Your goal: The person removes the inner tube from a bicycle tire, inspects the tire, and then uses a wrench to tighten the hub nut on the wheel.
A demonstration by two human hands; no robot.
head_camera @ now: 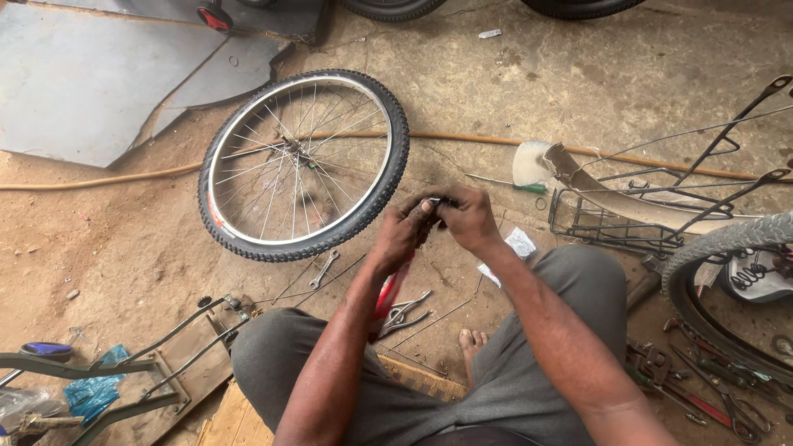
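Both hands meet at centre frame over the dirt floor [512, 74]. Left hand [405, 231] and right hand [469, 216] pinch a small dark part [436, 202] between pressed fingertips. The bicycle wheel [304, 165] lies flat at ten o'clock, nearer the left hand.

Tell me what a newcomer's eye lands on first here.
The spoked bicycle wheel lying flat on the dirt floor, upper middle. Just below it, the left hand and right hand pinch a small dark part together. Pliers lie beneath the hands.
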